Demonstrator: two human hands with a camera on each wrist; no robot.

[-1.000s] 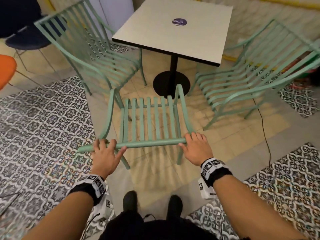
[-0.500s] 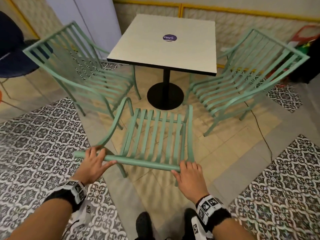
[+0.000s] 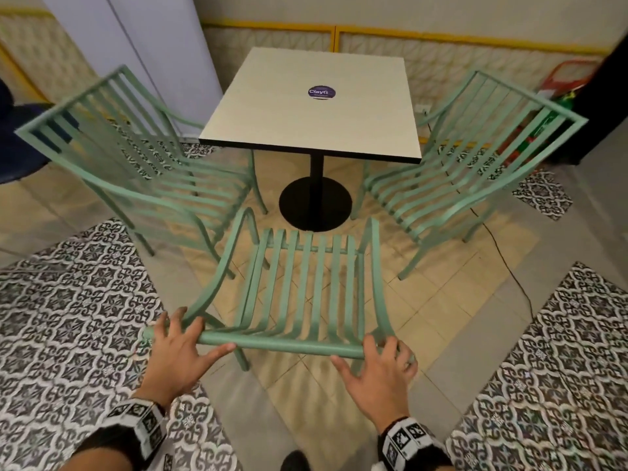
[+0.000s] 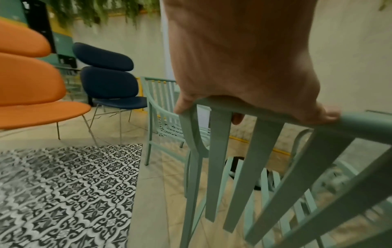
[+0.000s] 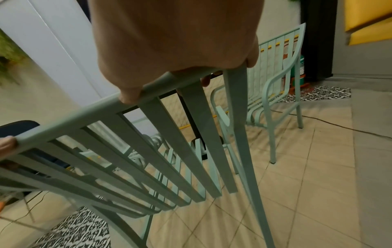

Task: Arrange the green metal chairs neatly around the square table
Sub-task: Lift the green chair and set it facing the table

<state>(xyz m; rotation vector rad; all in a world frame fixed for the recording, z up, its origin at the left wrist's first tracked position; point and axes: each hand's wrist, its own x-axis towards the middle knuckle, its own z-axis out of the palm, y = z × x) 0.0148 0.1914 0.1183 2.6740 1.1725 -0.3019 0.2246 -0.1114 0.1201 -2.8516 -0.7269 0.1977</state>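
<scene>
The square cream table [image 3: 312, 107] stands on a black post and round base [image 3: 316, 202]. One green slatted chair [image 3: 136, 171] sits angled at its left side, another [image 3: 458, 171] angled at its right. A third green chair [image 3: 306, 283] faces the table's near side, its seat front close to the base. I stand behind it. My left hand [image 3: 176, 348] grips the left end of its top rail [image 3: 282, 346], fingers curled over the bar [image 4: 244, 67]. My right hand [image 3: 380, 368] grips the right end, fingertips showing under the rail [image 5: 169, 42].
An orange padded chair [image 4: 31, 83] and a navy one [image 4: 110, 80] stand off to the left. A black cable [image 3: 509, 273] runs over the floor behind the right chair. A white pillar [image 3: 136, 45] rises behind the left chair. Red and green items [image 3: 560, 83] lie at the far right wall.
The near chair has swung slightly, so its back rail tilts the other way and it faces the table more squarely. Both hands keep hold of the rail.
</scene>
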